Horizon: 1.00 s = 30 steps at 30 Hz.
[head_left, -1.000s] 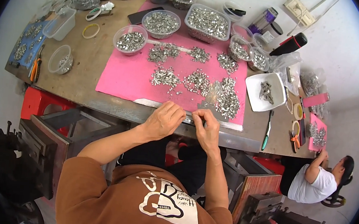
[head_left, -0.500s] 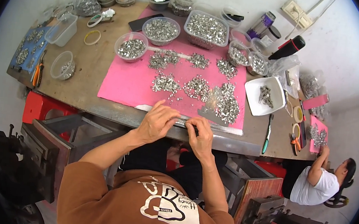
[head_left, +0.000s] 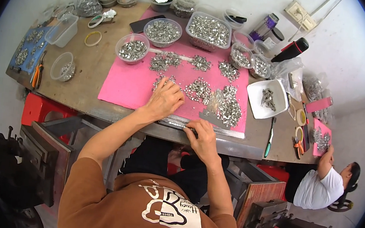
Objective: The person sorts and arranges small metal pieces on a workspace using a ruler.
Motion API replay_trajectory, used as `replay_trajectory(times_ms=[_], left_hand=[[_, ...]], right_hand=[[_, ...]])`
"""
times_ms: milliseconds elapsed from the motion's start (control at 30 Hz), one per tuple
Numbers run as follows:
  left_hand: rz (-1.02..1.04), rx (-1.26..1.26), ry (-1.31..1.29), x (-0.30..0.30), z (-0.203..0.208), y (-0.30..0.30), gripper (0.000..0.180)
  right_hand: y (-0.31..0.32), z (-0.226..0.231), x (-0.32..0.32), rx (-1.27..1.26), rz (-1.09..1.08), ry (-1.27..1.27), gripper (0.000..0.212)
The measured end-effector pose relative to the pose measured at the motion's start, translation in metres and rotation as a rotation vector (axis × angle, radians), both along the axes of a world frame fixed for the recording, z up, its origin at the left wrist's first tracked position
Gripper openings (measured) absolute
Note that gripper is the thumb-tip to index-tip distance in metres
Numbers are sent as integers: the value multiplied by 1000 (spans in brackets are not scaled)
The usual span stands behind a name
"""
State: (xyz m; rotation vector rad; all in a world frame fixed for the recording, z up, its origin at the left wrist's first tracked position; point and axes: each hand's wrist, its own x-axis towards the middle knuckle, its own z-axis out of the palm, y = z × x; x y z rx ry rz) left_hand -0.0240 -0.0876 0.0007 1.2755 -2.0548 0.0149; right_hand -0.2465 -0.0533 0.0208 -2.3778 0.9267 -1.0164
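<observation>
Both forearms reach up and away from the body, bare from the elbow, upper arms in brown sleeves. The left hand (head_left: 165,99) stretches further out, palm down, fingers spread and slightly curled, the wrist nearly straight with the forearm angled to the right. The right hand (head_left: 202,138) sits closer in, knuckles up, fingers bent and drawn together at the tips, its forearm running almost straight up from the elbow

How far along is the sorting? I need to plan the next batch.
Done: several tubs at the back already hold small metal parts. In hand: the left hand reaches into a pile on the pink mat, while the right hand rests on a metal strip at the mat's edge. Left: many loose piles.
</observation>
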Motion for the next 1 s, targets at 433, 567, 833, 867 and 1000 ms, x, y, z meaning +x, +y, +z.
replay_trajectory(times_ms=[433,567,833,867,1000], left_hand=[[-171,205,-39,-5,4,11,11],[-182,180,-86,-4,6,14,11],[-125,178,-37,-7,-3,-2,6],[-109,181,-17,-6,-2,-5,6],[-95,160,-43,-7,-1,-10,7]], right_hand=[[-59,-9,11,84,-110,181,13],[-55,-10,12,145,-194,84,12],[-55,-13,9,-48,-140,223,12],[-54,-11,9,-48,-138,223,12],[-32,1,-5,193,-86,29,7]])
